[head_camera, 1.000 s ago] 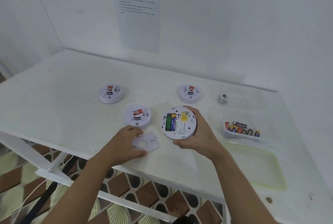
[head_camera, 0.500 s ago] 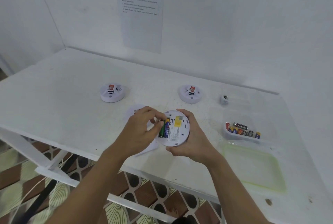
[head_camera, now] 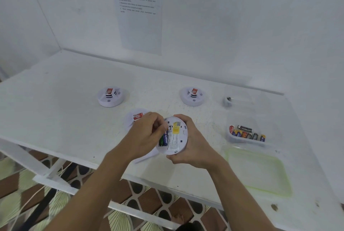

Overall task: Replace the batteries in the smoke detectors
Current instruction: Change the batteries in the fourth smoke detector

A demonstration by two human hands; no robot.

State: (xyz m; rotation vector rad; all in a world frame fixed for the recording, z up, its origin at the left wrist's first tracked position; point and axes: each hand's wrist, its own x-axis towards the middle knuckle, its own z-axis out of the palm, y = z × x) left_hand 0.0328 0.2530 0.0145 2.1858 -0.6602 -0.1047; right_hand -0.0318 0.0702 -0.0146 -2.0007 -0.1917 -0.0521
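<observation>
Round white plastic smoke detector (head_camera: 176, 137) held clear of the white table (head_camera: 74, 119) in the right hand (head_camera: 195, 145), underside up and tilted toward the camera, battery bay uncovered, yellow sticker and printed label on the back. In the bay, lying side by side: green battery (head_camera: 161, 141), upper end pinched by the left hand (head_camera: 145, 134), and blue battery (head_camera: 166, 136) touching it. Three more white domed units face up on the table, each with a red-orange sticker: rear-left detector (head_camera: 109, 96), rear-right detector (head_camera: 193, 96), nearer detector (head_camera: 135, 117) partly hidden behind the left hand. Loose batteries (head_camera: 247, 134) in a row in a clear tray (head_camera: 240, 140) to the right.
</observation>
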